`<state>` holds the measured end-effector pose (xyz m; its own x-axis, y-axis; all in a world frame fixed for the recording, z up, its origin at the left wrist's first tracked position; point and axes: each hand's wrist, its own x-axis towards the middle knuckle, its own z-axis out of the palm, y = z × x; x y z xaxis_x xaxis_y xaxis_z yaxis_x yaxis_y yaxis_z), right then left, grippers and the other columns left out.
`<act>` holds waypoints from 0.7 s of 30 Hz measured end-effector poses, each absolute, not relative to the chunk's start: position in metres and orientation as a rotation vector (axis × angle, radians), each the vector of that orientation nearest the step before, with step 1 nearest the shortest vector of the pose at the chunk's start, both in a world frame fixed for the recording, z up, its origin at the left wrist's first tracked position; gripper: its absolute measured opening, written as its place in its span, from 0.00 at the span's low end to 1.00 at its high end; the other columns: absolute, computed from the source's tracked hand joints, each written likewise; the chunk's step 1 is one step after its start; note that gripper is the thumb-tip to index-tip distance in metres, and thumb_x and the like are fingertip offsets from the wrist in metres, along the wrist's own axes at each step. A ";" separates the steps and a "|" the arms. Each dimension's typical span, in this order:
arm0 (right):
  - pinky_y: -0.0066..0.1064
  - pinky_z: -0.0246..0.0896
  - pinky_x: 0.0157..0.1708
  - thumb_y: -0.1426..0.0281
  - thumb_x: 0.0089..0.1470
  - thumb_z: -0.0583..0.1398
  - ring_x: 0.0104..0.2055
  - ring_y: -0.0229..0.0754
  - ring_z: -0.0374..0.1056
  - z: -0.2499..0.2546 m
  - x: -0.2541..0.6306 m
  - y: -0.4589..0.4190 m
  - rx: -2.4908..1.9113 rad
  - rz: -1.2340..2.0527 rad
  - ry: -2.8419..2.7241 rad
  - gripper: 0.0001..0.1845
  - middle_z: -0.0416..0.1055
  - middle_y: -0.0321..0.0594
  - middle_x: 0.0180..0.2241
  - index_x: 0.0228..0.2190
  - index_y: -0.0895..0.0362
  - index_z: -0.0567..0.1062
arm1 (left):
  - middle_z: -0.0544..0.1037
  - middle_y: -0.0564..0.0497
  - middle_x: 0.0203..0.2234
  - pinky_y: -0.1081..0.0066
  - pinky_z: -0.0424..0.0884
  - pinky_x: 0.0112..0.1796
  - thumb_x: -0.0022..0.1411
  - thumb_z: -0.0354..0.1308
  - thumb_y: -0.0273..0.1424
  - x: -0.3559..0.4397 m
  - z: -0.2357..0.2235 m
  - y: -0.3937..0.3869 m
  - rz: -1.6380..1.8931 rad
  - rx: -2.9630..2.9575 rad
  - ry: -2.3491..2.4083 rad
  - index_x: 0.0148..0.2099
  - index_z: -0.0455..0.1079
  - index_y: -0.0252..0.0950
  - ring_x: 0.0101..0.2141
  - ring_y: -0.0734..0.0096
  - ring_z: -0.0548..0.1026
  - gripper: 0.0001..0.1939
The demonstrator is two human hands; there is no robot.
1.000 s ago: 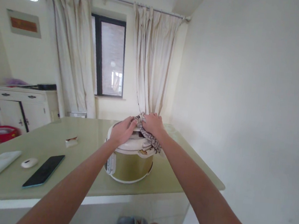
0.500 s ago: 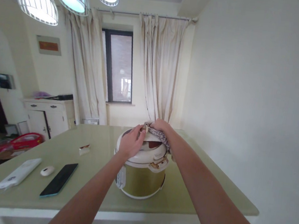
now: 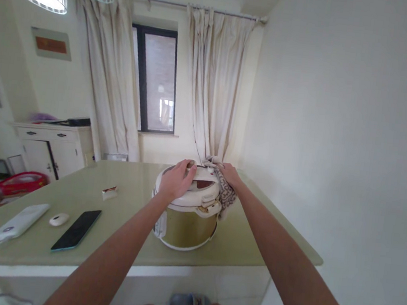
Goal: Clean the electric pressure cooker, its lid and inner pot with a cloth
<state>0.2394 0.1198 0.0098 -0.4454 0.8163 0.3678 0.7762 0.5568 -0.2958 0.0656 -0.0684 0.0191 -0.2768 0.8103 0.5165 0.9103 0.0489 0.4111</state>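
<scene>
A rice cooker (image 3: 189, 229) with a white lid and a dull gold body stands upright near the table's front edge, its lid closed. Across the left top of the lid lies my left hand (image 3: 177, 179), its fingers curled at the lid's raised back part. My right hand (image 3: 229, 175) presses a brown-and-white patterned cloth (image 3: 226, 192) against the far right of the lid. Part of the cloth hangs down the cooker's side. The fingertips of the right hand are partly hidden by the cloth.
On the green table (image 3: 124, 231) to the left lie a dark phone (image 3: 77, 230), a small white rounded case (image 3: 59, 220), a white power bank (image 3: 19, 223) with a cable, and a small packet (image 3: 110, 192). A wall (image 3: 337, 138) rises at the right.
My right hand and the cloth have shifted right, from the lid's top towards its side, and more cloth hangs down. My left hand stays on the lid. The view has tilted down.
</scene>
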 end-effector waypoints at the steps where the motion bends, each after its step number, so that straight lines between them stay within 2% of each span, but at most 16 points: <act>1: 0.35 0.66 0.49 0.56 0.75 0.48 0.54 0.52 0.75 0.005 0.245 0.108 -1.302 0.118 -2.290 0.27 0.80 0.52 0.52 0.55 0.57 0.80 | 0.75 0.44 0.65 0.52 0.71 0.57 0.76 0.38 0.51 0.066 0.019 -0.068 -1.041 -1.798 -2.165 0.66 0.67 0.44 0.59 0.49 0.77 0.29; 4: 0.36 0.64 0.51 0.51 0.73 0.49 0.55 0.52 0.72 -0.008 0.255 0.063 -1.257 0.030 -2.124 0.28 0.78 0.50 0.50 0.54 0.56 0.80 | 0.74 0.46 0.65 0.51 0.70 0.58 0.76 0.36 0.52 0.066 0.020 -0.069 -1.068 -1.808 -2.175 0.66 0.68 0.46 0.60 0.48 0.76 0.30; 7: 0.40 0.61 0.57 0.51 0.66 0.60 0.57 0.52 0.67 -0.010 0.248 0.022 -1.000 -0.129 -2.110 0.20 0.76 0.47 0.50 0.46 0.52 0.82 | 0.76 0.46 0.64 0.51 0.70 0.58 0.76 0.33 0.54 0.066 0.021 -0.069 -1.084 -1.809 -2.200 0.63 0.70 0.47 0.60 0.47 0.76 0.32; 10: 0.44 0.60 0.57 0.54 0.63 0.63 0.57 0.54 0.66 0.006 0.229 0.007 -0.851 -0.219 -2.253 0.16 0.75 0.45 0.50 0.44 0.51 0.82 | 0.79 0.45 0.60 0.53 0.71 0.56 0.76 0.33 0.54 0.065 0.021 -0.069 -1.069 -1.797 -2.222 0.64 0.70 0.47 0.58 0.47 0.78 0.32; 14: 0.47 0.60 0.56 0.55 0.61 0.64 0.57 0.56 0.67 0.031 0.212 0.030 -0.866 -0.216 -2.398 0.17 0.76 0.47 0.49 0.44 0.53 0.82 | 0.80 0.44 0.60 0.54 0.72 0.55 0.75 0.36 0.55 0.065 0.019 -0.069 -1.028 -1.762 -2.212 0.65 0.68 0.46 0.58 0.47 0.79 0.31; 18: 0.43 0.60 0.56 0.56 0.61 0.64 0.58 0.52 0.67 0.036 0.212 0.067 -0.755 -0.094 -2.483 0.18 0.75 0.43 0.55 0.47 0.52 0.82 | 0.80 0.45 0.60 0.54 0.72 0.54 0.75 0.37 0.55 0.066 0.018 -0.069 -0.991 -1.706 -2.215 0.65 0.68 0.46 0.56 0.47 0.79 0.31; 21: 0.41 0.61 0.55 0.56 0.62 0.62 0.58 0.54 0.68 0.037 0.207 0.083 -0.870 -0.079 -2.456 0.18 0.76 0.45 0.54 0.48 0.52 0.82 | 0.79 0.47 0.61 0.55 0.73 0.53 0.75 0.37 0.54 0.067 0.018 -0.070 -0.966 -1.705 -2.210 0.66 0.66 0.48 0.56 0.49 0.80 0.30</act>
